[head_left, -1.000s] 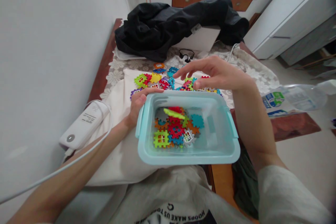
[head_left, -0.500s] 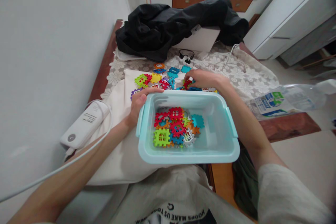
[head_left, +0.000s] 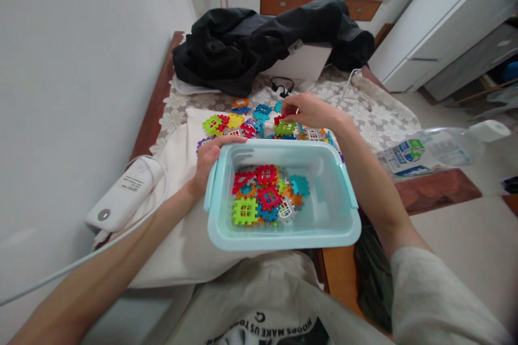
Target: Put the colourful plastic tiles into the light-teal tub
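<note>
My left hand [head_left: 210, 159] grips the upper left corner of a light teal plastic bin [head_left: 335, 232], its fingers along the far rim. Inside the bin, mostly toward the left, lie interlocking window-shaped building blocks: a lime green block [head_left: 244, 211], red blocks, blue, orange and a grey one [head_left: 286, 209]. Beyond the bin, my right hand [head_left: 307, 110] pinches a red building block [head_left: 279, 119], partly hidden by the fingers. Just under it is another lime green block [head_left: 285, 128], in a loose pile with a yellow block [head_left: 236, 121] and blue blocks [head_left: 263, 110].
A white power strip [head_left: 125, 191] with a cable lies at the left by the wall. Black cloth [head_left: 243, 48] covers part of a silver laptop [head_left: 315, 59] at the back, near black earphones [head_left: 282, 86]. A plastic bottle [head_left: 437, 151] lies at the right edge.
My right hand has risen slightly off the pile with the red block, and a lime green block now shows beneath it. The left hand keeps its hold on the bin. The view has shifted a little.
</note>
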Action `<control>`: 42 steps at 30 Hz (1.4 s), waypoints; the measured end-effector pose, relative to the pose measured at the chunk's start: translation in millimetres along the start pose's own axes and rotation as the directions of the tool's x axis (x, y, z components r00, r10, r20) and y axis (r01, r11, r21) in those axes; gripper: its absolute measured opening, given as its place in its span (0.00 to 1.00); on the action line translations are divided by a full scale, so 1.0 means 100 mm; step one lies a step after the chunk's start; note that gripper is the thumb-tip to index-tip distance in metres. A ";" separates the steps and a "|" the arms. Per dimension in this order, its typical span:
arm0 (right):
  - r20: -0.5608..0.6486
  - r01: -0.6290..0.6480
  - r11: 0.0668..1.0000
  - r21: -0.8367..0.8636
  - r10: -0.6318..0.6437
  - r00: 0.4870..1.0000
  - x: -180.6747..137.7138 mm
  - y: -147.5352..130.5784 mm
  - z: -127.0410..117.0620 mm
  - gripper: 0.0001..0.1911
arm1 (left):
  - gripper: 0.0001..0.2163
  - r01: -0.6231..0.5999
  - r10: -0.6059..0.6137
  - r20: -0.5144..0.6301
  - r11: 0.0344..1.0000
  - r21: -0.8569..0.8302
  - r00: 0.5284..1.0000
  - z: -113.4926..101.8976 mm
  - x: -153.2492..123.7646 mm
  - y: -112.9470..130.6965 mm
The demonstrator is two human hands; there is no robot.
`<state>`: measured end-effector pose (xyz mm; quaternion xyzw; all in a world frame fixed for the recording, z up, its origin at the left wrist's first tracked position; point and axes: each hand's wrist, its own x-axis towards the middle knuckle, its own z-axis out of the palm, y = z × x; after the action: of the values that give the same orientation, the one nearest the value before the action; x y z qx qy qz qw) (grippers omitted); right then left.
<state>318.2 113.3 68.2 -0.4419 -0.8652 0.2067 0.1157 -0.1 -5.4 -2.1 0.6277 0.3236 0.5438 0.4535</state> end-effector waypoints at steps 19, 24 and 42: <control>-0.203 0.351 0.693 0.630 -0.289 0.936 -0.56 -0.92 -0.39 0.12 | 0.28 0.034 -0.034 -0.041 0.999 0.020 0.999 0.02 0.00 0.04; 0.032 0.366 0.679 0.636 -0.496 0.867 -0.50 -0.97 -0.32 0.16 | 0.27 0.046 -0.045 -0.029 0.999 0.026 0.999 0.01 -0.01 0.04; 0.241 0.102 0.995 -0.009 -0.096 0.966 0.13 -0.02 0.39 0.16 | 0.24 0.011 -0.011 -0.022 1.000 -0.010 1.000 0.01 0.00 0.01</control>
<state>294.4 113.2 34.9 -0.3711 -0.8960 0.2433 0.0156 1.0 -5.8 -0.6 0.6176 0.3293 0.5498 0.4559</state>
